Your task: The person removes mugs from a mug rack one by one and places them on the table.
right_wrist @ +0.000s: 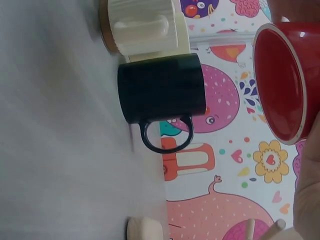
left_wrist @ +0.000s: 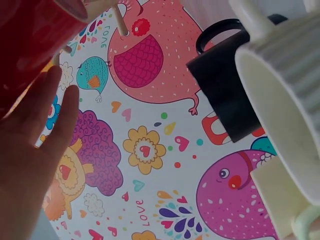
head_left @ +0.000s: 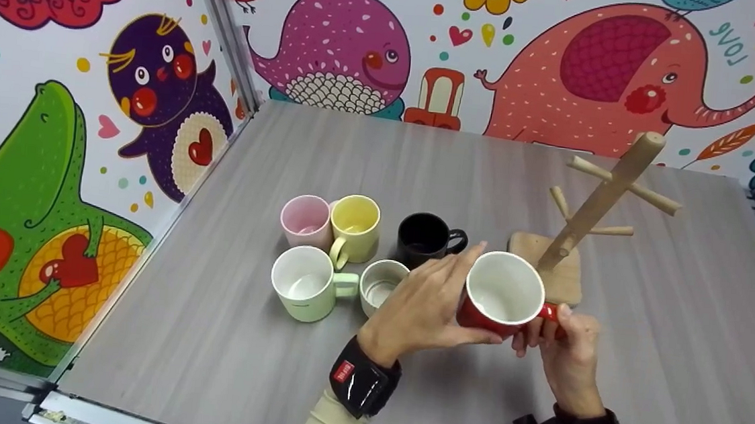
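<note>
A red mug [head_left: 504, 293] with a white inside is held up off the table, its mouth tipped toward the head camera. Around its left side my left hand [head_left: 418, 306] holds the body, thumb in front and fingers behind. My right hand [head_left: 568, 352] pinches the red handle on the other side. Just behind the red mug stands a wooden mug tree [head_left: 597, 202] with short pegs and a square base. A black mug [head_left: 421, 237] and a ribbed white mug [head_left: 380, 283], partly hidden by my left hand, stand nearby.
To the left are a pink mug [head_left: 306, 221], a yellow mug [head_left: 356, 227] and a pale green mug [head_left: 304, 290], grouped closely on the grey wood-grain table [head_left: 206, 333]. Cartoon-printed walls [head_left: 343, 47] border the table at the back and left.
</note>
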Demonstrator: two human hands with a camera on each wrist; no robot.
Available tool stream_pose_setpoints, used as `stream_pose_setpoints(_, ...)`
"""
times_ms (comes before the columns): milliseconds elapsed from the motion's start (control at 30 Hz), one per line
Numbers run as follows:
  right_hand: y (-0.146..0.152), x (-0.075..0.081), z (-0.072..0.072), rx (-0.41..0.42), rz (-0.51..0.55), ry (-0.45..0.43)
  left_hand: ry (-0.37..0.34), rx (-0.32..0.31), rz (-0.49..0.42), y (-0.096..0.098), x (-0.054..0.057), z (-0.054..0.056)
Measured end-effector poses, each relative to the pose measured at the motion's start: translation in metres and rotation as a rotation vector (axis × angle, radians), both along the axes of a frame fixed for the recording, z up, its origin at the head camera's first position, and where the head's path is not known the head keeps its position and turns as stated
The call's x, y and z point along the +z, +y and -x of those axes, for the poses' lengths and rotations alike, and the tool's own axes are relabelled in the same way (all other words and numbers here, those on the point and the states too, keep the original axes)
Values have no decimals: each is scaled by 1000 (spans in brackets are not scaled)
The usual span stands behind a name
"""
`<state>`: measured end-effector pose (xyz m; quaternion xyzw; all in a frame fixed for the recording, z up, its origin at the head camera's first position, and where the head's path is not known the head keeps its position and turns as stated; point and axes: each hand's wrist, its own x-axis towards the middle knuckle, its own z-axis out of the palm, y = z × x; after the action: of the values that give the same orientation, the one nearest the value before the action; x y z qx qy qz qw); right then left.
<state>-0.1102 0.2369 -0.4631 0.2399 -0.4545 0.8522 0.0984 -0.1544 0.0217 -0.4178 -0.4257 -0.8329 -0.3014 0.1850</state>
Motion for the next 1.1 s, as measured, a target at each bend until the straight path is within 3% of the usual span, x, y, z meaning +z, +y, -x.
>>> stream_pose_setpoints(233, -4, -3, 1, 52, -10, 18, -18, 2, -32, 0, -1, -1)
stream_pose_setpoints(500, -4, -1, -2, 47, -30, -26, -16, -8, -27, 1, -1, -1)
stream_pose_setpoints(800, -3, -3, -1, 44, -65, -23, -29, -64, -57, 1, 0, 0)
stream_pose_setpoints(1100, -4, -2, -3, 28, -99, -62, -28, -66, -51, 0, 1, 0)
